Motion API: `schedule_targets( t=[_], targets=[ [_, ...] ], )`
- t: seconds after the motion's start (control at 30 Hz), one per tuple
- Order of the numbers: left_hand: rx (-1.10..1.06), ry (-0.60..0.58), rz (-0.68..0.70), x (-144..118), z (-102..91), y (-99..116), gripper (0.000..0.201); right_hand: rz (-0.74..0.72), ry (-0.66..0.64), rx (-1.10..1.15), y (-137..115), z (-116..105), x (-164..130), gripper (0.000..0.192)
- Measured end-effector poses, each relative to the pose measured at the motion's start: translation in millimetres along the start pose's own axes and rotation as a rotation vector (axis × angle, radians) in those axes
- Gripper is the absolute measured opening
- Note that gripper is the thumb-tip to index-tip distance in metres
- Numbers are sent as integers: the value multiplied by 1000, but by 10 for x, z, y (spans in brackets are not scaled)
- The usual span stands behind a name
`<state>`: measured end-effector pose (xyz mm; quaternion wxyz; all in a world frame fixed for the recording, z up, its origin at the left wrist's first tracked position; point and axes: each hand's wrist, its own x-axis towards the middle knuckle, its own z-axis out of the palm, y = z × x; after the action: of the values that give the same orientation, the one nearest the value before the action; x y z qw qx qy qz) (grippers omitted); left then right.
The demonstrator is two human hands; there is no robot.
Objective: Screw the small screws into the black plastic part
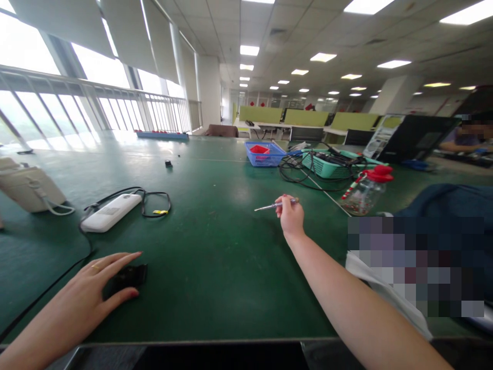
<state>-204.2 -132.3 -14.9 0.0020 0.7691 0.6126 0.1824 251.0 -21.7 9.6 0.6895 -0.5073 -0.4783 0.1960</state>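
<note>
My right hand (291,218) grips a small screwdriver (267,207) above the green tabletop. Its thin metal shaft points left, and part of the handle is hidden in my fingers. Near the front left of the table, my left hand (90,288) reaches over a small black object (133,276). The fingers are stretched out on one side of it and the thumb lies apart on the other. My hand covers part of that object, so its kind does not show; I cannot tell whether the fingers touch it.
A white power strip (112,212) with a black cord lies left, beside a beige device (31,185). Further back are a small black piece (168,164), a blue basket (264,163) and a green basket (321,167) with cables. A red-lidded bottle (372,192) stands right. Another person (468,139) sits far right.
</note>
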Motion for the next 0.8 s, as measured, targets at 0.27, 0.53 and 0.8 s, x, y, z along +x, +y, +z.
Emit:
schedule_targets(
  t=[0.27, 0.53, 0.8],
  targets=[
    [-51, -38, -17, 84, -97, 62, 35, 23, -19, 3, -15, 8, -22, 31],
    [-214, -156, 270, 517, -229, 1518, 32, 32, -27, 43, -62, 25, -53, 31],
    [-103, -193, 409, 1290, 192, 2123, 26, -32, 10, 84, -65, 46, -32, 39]
  ],
)
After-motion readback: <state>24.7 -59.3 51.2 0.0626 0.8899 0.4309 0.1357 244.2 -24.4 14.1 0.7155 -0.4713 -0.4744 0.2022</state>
